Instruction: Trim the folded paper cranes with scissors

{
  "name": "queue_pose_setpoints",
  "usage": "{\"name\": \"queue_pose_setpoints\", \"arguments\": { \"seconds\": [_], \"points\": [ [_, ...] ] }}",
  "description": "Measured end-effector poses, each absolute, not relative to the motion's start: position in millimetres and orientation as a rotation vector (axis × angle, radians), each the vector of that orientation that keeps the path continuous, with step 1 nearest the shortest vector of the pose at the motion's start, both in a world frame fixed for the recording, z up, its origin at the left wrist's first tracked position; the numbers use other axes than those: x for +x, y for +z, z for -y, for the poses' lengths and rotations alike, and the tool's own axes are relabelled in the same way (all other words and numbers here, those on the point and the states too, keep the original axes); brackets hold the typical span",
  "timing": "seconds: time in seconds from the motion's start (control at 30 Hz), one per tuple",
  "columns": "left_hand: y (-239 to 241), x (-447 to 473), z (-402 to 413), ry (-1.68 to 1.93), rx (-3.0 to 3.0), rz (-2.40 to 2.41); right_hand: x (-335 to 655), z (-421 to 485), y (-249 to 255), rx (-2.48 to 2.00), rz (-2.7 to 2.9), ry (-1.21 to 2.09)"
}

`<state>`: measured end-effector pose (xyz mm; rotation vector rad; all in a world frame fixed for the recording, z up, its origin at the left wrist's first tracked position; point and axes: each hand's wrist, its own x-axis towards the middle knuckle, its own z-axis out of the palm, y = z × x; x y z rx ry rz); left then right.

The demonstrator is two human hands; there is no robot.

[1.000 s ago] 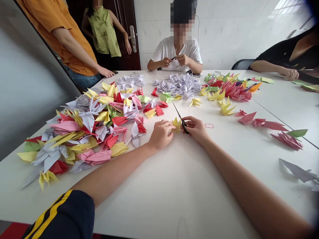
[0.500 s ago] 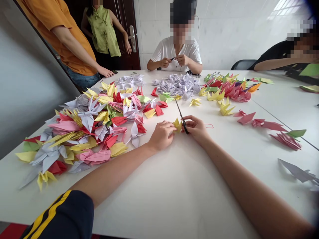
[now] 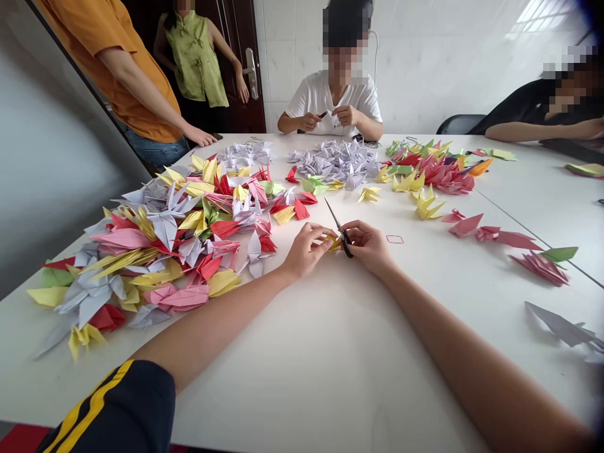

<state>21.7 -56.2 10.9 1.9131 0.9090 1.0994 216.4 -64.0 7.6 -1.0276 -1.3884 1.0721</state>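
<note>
A small yellow paper crane (image 3: 333, 243) is pinched just left of the middle of the counter (image 3: 330, 377) by the fingers (image 3: 317, 234) of the left hand (image 3: 306, 250), and much of it is hidden by those fingers and the scissors (image 3: 336, 220). The right hand (image 3: 369, 246) is curled firmly around the black scissor handles, just beside the crane. The blades look closed or nearly closed and point toward 11 o'clock. Whether any paper lies between them cannot be told. The scissors and the crane are being worked together at this moment, and the blades would have to be parted before any cut could be made.

A large heap of mixed paper cranes (image 3: 165, 229) lies at 9 o'clock from the hands, and white cranes (image 3: 335, 160) are piled at 12 o'clock. Red and yellow cranes (image 3: 446, 176) are gathered at 1 o'clock, and pink cranes (image 3: 500, 236) are spread at 3 o'clock. A small red loop (image 3: 395, 239) lies just beyond the right hand. Across the counter at 12 o'clock, a small item is held in both hands by a seated person in a white T-shirt (image 3: 335, 100).
</note>
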Motion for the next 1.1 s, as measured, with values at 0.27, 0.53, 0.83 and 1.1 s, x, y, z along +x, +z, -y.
{"name": "queue_pose_setpoints", "arguments": {
  "seconds": [0.27,0.53,0.83,1.1],
  "points": [
    [7.6,23.9,55.4,0.996,1.898,-1.029,215.0,65.9,8.2,-1.072,1.423,1.127],
    [7.2,24.5,55.3,0.891,1.972,-1.103,215.7,67.8,11.9,-1.102,1.366,1.184],
    [4.6,24.1,53.0,1.024,1.910,-1.100,220.2,65.4,8.8,-1.005,1.329,1.241],
    [4.9,24.0,52.6,1.229,1.799,-0.990,221.3,66.1,9.9,-0.996,1.295,1.268]
  ]
}}
